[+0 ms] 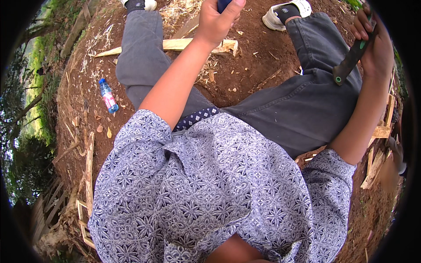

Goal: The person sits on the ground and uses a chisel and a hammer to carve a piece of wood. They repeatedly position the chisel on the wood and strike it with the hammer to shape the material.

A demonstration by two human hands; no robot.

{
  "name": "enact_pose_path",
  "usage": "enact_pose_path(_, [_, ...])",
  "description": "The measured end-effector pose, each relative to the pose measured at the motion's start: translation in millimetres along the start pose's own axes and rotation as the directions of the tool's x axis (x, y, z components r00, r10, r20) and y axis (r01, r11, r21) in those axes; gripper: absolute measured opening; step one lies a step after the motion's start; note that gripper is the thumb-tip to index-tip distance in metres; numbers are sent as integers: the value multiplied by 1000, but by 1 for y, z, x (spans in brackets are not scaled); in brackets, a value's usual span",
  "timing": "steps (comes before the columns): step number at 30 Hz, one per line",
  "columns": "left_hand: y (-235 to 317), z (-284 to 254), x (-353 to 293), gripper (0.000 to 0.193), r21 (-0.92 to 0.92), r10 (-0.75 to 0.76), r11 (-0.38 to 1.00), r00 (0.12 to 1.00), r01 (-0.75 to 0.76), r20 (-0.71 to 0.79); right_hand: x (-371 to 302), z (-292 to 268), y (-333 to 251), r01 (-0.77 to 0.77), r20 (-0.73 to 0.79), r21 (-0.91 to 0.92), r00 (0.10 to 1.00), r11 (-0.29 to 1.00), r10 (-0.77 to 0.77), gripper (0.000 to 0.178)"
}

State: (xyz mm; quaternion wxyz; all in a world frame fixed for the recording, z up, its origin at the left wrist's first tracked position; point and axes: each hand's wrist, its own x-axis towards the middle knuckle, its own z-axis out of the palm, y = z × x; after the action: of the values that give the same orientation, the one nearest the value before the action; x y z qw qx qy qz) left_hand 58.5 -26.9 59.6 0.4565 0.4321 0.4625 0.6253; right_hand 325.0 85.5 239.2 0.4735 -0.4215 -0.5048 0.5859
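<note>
A person in a patterned shirt (206,184) sits on bare red-brown earth (245,90), one tool handle in each fist. The left hand (219,21), top centre, is wrapped tight around a dark blue handle (224,4) that the frame's edge cuts off. At upper right, the right hand (377,47) curls firmly around a dark tool (348,65) with green trim, its ringed end showing in front of the grey trousers (280,116); its far end is too near the rim to make out, perhaps a folding blade.

Split wood and scattered chips suggest some cutting is done; neither tool visibly touches wood, and how much is left cannot be judged. A long pale timber (177,44) crosses the upper centre, partly hidden by the left trouser leg and forearm, which stand in the way.

A blue-capped bottle (108,96) lies at left, above a thin wood strip (90,171) and a wooden frame (82,223) at lower left. More wood pieces (374,170) lie at right, beside a blurred shape (391,173).
</note>
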Motion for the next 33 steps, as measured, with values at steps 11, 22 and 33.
enact_pose_path(11, [-12,31,-12,23,289,97,955,993,-72,-74,-62,39,43,-82,202,-375,965,924,168,45])
enact_pose_path(22, [-36,54,-21,22,405,110,908,994,-109,22,-151,74,42,-19,-131,-318,991,948,-24,30])
enact_pose_path(33, [-43,52,-16,25,475,30,877,995,-71,92,-149,59,55,-106,-191,-315,981,943,46,25])
